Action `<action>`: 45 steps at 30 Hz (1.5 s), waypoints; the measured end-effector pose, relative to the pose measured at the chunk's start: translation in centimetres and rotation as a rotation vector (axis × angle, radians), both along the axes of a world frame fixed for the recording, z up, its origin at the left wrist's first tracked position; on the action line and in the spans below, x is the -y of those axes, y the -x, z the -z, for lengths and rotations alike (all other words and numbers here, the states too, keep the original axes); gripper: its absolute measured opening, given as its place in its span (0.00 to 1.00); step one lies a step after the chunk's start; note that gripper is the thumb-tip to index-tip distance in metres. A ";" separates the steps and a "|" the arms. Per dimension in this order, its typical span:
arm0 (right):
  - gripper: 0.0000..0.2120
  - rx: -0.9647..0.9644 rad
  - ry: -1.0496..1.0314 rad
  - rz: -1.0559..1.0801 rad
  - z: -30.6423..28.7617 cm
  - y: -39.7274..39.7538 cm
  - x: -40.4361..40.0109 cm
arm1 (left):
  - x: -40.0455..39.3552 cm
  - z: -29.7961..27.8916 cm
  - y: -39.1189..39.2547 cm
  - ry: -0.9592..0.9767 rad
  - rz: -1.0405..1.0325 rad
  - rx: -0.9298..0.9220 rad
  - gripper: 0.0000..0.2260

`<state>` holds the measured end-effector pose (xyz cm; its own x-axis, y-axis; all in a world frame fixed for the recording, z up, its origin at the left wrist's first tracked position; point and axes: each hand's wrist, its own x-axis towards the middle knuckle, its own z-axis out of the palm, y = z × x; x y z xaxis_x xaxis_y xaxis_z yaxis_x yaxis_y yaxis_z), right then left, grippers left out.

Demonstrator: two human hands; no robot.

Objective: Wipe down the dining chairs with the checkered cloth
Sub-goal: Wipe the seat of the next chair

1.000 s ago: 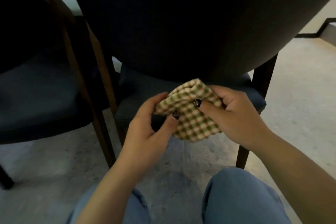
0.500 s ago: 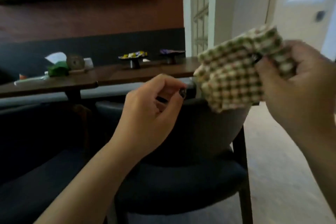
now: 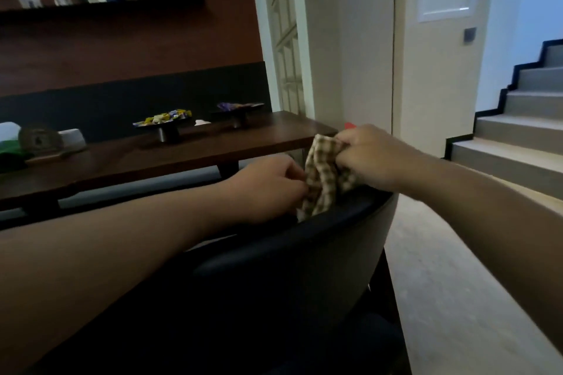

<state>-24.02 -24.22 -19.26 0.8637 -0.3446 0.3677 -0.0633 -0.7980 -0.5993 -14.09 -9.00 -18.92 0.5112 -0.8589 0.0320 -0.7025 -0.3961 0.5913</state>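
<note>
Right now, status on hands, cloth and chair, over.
Right hand grips checkered cloth at chair back's top rim. Left hand pinches cloth's lower edge. Nothing blocking the rim.

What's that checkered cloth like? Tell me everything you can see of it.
The checkered cloth is a soft fabric in a small brown-and-cream check. It is bunched and creased, hanging in folds over the top edge of the dark chair back. The right hand grips its upper part in a fist, while the left hand touches its left edge with its fingertips; whether they pinch it is unclear. It sits just in front of the wooden table.
</note>
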 end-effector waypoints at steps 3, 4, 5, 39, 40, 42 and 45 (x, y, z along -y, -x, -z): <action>0.13 -0.207 0.133 0.043 -0.3 -1.9 0.8 | -0.1 1.0 -0.8 -0.008 -0.038 -0.218 0.06; 0.12 -0.239 0.131 0.045 -0.1 -2.1 1.1 | -0.1 1.3 -0.9 0.010 -0.042 -0.259 0.05; 0.11 -0.250 0.113 0.047 0.0 -2.1 1.3 | -0.1 1.6 -0.9 0.038 -0.048 -0.282 0.03; 0.07 -0.608 0.220 0.134 -1.2 -1.3 -0.3 | -1.8 8.5 -0.5 -0.539 -0.334 -0.638 0.09; 0.06 -0.618 0.225 0.130 -1.3 -1.4 -0.4 | -1.8 8.8 -0.5 -0.545 -0.329 -0.640 0.07; 0.06 -0.661 0.263 0.137 -1.4 -1.5 -0.5 | -1.7 9.2 -0.7 -0.561 -0.311 -0.656 0.07; 0.05 -0.810 0.407 0.098 -1.2 -2.4 -0.8 | -1.3 9.5 -1.0 -0.622 -0.301 -0.712 0.10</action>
